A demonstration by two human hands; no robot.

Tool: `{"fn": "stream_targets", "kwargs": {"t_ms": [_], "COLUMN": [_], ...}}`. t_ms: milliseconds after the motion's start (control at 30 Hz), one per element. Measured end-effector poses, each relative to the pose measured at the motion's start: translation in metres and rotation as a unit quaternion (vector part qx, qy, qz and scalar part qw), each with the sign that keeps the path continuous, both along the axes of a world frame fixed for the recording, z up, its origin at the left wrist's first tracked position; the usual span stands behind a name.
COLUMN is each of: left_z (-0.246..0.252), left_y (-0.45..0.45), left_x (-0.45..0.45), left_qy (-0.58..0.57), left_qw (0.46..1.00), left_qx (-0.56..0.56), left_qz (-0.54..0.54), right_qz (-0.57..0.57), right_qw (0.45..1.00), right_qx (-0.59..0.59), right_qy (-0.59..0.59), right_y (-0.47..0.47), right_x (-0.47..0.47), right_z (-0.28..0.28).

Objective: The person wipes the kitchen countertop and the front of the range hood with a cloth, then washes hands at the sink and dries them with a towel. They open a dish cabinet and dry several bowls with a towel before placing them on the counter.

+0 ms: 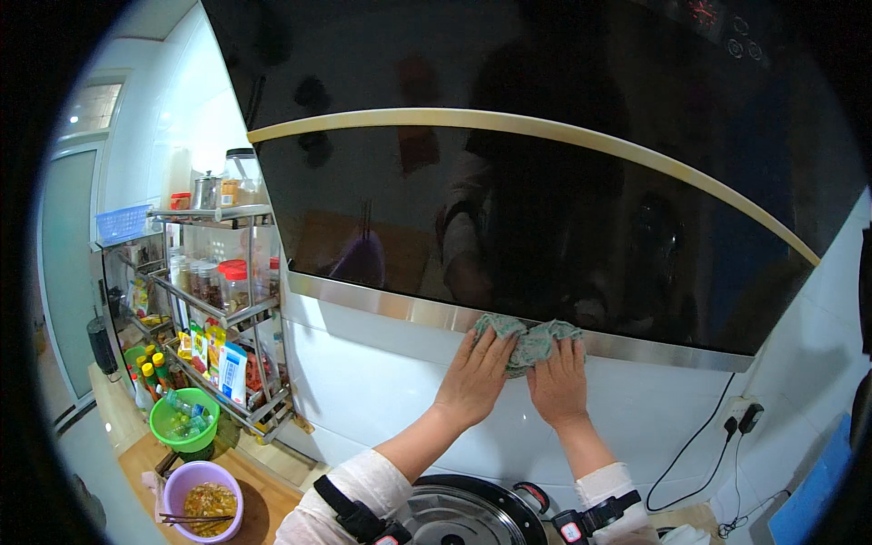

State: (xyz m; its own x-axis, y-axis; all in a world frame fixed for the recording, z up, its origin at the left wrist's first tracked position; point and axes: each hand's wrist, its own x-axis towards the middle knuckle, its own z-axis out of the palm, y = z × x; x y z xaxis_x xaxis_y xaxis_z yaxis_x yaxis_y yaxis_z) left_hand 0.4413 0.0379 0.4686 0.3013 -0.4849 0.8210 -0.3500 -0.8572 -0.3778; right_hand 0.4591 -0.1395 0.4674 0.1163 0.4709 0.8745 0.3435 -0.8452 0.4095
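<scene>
Both hands press a wet-looking green-grey cloth [528, 346] against the steel lower edge [409, 308] of a black glass range hood [381, 225]. My left hand [479, 371] lies on the left part of the cloth with its fingers extended. Just to its right, my right hand [560, 381] holds the cloth's right part, the fingers pointing up. Folds of cloth show between and above the fingertips. Below my forearms sits a large dark pan with a lid [470, 514].
A steel rack [235, 317] with jars and packets stands left. Before it are a green basin [184, 443] holding bottles and a purple bowl [235, 487] of food with chopsticks on a wooden board [266, 507]. Plugs and cords [702, 446] hang at right.
</scene>
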Motion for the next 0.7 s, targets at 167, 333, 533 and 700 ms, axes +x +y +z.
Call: {"fn": "stream_targets", "kwargs": {"t_ms": [167, 333, 533, 700], "left_z": [-0.004, -0.006, -0.006, 0.000], "left_y": [0.048, 0.094, 0.088, 0.053], "left_x": [0.005, 0.008, 0.009, 0.007], "left_qy": [0.050, 0.037, 0.028, 0.046], "left_qw": [0.994, 0.986, 0.985, 0.995], "left_qx": [-0.083, -0.152, -0.161, -0.089], "left_qz": [0.042, 0.066, 0.051, 0.002], "right_qz": [0.016, 0.022, -0.070, -0.093], "right_qw": [0.998, 0.997, 0.994, 0.994], "right_qx": [-0.050, -0.072, -0.077, 0.019], "right_qy": [0.027, -0.012, 0.039, 0.050], "right_y": [0.053, 0.097, 0.104, 0.067], "right_x": [0.007, 0.010, 0.004, 0.001], "right_z": [0.004, 0.012, 0.017, 0.008]}}
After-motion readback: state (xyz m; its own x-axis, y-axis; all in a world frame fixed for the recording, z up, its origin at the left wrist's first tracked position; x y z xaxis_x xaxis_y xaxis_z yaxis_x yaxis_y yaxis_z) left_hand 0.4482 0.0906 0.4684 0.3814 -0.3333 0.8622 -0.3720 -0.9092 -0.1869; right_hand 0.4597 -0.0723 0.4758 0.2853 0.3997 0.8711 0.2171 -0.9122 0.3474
